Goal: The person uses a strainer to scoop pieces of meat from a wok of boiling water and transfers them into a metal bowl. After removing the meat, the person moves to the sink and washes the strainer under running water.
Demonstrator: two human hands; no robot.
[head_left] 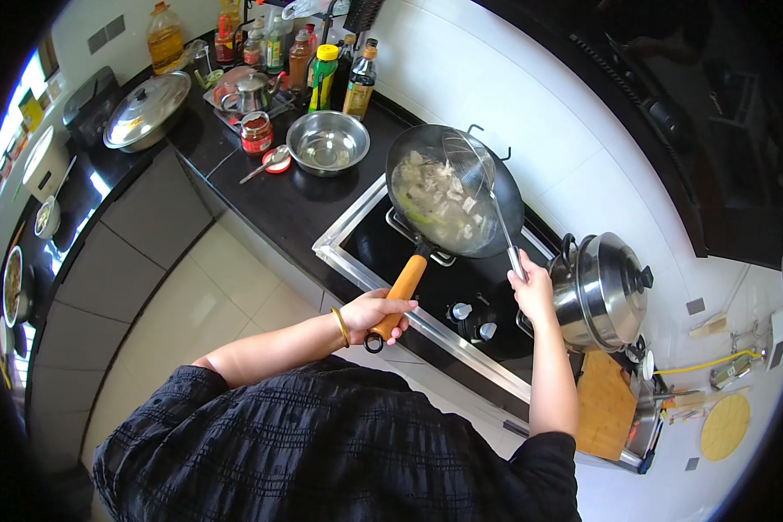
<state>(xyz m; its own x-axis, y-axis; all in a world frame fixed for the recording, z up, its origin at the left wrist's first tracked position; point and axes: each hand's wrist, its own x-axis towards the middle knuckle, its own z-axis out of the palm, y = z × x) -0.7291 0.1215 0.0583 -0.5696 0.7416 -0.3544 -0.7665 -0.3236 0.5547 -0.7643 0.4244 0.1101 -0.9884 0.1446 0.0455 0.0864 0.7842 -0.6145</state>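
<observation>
A dark wok (506, 196) sits on the far burner of the stove, filled with cloudy broth and pale chunks of what looks like meat (439, 193). Its wooden handle (406, 283) points back toward me, and my left hand (376, 315) is wrapped round the end of it. In my right hand (532, 285) is the metal handle of a wire skimmer (468, 161). The skimmer's mesh basket hangs over the wok's right side, tilted, above or just touching the food; I cannot tell which.
A steel steamer pot (613, 283) stands right of the wok. Left of the stove are a steel bowl (328, 143), a spoon (265, 163), a red-labelled jar (257, 133) and several bottles (359, 83). A cutting board (602, 404) lies at the lower right. Stove knobs (461, 311) face me.
</observation>
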